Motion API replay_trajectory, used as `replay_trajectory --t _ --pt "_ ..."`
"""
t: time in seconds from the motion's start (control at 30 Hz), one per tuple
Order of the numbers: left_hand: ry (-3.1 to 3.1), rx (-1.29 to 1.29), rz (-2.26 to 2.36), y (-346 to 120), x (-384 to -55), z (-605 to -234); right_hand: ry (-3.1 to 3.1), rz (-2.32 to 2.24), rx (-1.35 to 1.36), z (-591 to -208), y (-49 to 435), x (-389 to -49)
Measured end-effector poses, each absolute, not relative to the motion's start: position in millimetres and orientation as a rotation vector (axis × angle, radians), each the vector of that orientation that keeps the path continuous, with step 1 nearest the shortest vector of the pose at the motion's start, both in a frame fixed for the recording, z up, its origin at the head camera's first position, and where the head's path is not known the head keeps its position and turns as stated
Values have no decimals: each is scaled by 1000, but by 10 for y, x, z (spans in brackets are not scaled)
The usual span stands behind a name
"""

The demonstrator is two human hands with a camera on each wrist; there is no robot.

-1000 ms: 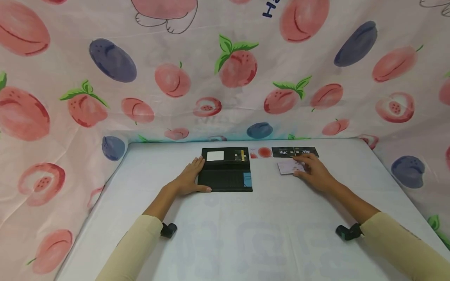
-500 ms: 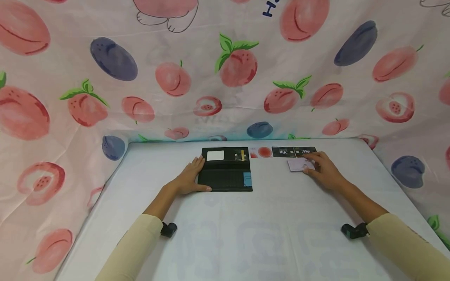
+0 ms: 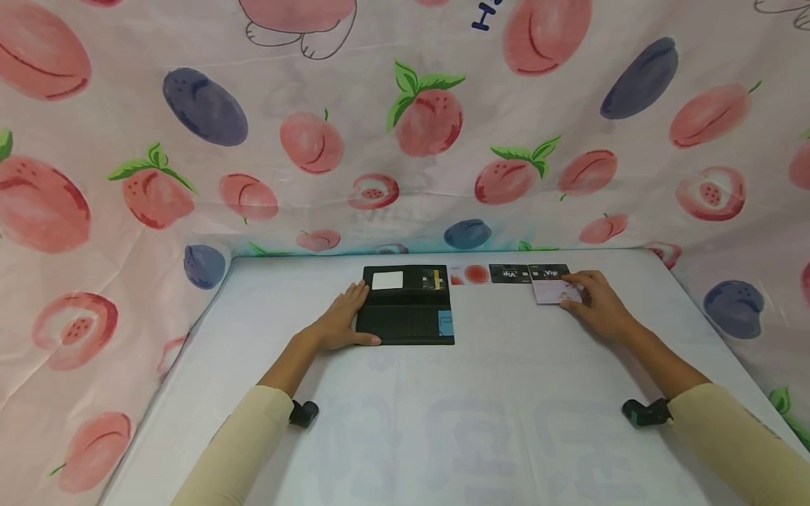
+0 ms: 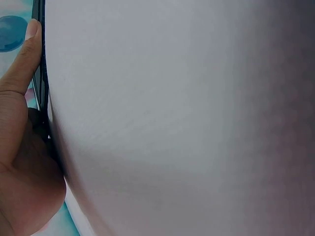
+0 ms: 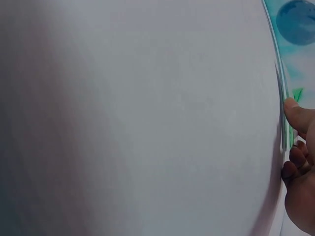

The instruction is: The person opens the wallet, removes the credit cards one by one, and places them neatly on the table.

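Note:
A black wallet (image 3: 399, 325) lies unfolded on the white table (image 3: 405, 422). My left hand (image 3: 338, 323) rests along its left side with the fingers extended, thumb at the near corner. To the right, my right hand (image 3: 598, 306) pinches a pale lilac card (image 3: 548, 292) by its right end, thumb on the near edge. That card overlaps the lower part of a black VIP card (image 3: 547, 269). A second black VIP card (image 3: 509, 274) and a card with a red peach print (image 3: 470, 275) complete the row beside the wallet. The wrist views show mostly tabletop, with the left thumb (image 4: 27, 54) and right thumb (image 5: 298, 115) at the edges.
Inside the wallet are a white panel (image 3: 387, 280), a dark card with gold marks (image 3: 433, 280) and a blue card (image 3: 446, 323). Fruit-printed cloth (image 3: 418, 169) hangs behind the table's back edge and along both sides.
My right hand has slid the lilac card rightward and slightly away from me, up to the right-hand VIP card. The left hand and wallet have stayed still.

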State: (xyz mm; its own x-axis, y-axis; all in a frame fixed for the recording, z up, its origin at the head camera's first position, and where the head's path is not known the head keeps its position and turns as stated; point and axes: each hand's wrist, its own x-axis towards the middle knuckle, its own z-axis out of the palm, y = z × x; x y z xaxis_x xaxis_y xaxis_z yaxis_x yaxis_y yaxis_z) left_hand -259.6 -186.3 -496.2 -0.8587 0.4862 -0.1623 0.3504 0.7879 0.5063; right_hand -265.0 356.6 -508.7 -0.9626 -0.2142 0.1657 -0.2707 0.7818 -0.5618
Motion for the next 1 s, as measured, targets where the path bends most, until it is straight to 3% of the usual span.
replay_trajectory --t 1.0 --pt "2691 644 656 -1857 -2604 -4959 -2937 890 332 -5098 3901 -2839"
